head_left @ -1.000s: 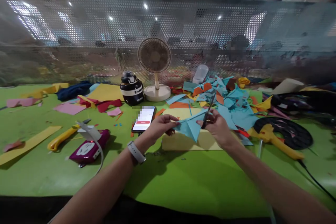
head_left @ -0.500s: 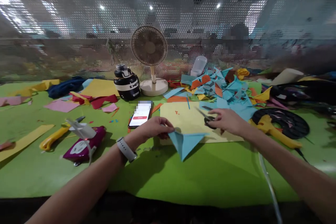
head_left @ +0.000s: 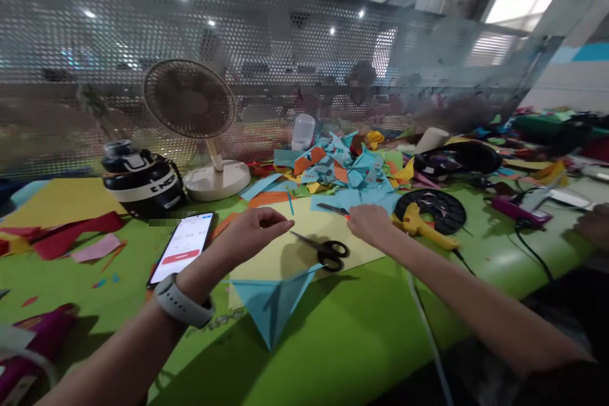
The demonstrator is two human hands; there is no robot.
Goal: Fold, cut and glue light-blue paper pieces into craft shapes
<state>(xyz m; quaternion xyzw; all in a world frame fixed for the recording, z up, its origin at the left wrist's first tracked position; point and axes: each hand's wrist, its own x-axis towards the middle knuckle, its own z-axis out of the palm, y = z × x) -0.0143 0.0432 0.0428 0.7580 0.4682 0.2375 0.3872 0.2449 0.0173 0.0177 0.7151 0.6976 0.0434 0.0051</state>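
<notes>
My left hand (head_left: 257,231), wearing a grey watch (head_left: 183,302), is over the pale yellow sheet (head_left: 366,254) with thumb and fingertips pinched together. Whatever might be between them is too small to make out. My right hand (head_left: 373,226) has its fingers curled at the end of a thin dark blade-like piece (head_left: 333,209), with a bit of red showing; its grip is hidden. Between my hands lie black-handled scissors (head_left: 330,255), held by neither. A folded light blue paper (head_left: 271,307) rests at the sheet's front edge, its point towards me.
A lit phone (head_left: 183,247), a black bottle (head_left: 143,184) and a desk fan (head_left: 216,179) stand left. Behind the sheet is a heap of blue and orange paper scraps (head_left: 342,162). A yellow glue gun (head_left: 431,231) lies right by a black round tray (head_left: 451,212). A cable (head_left: 428,323) crosses the front.
The view has swung right. My left hand has let go of the folded blue paper. My right hand has put the scissors down on the sheet and moved to the dark piece behind.
</notes>
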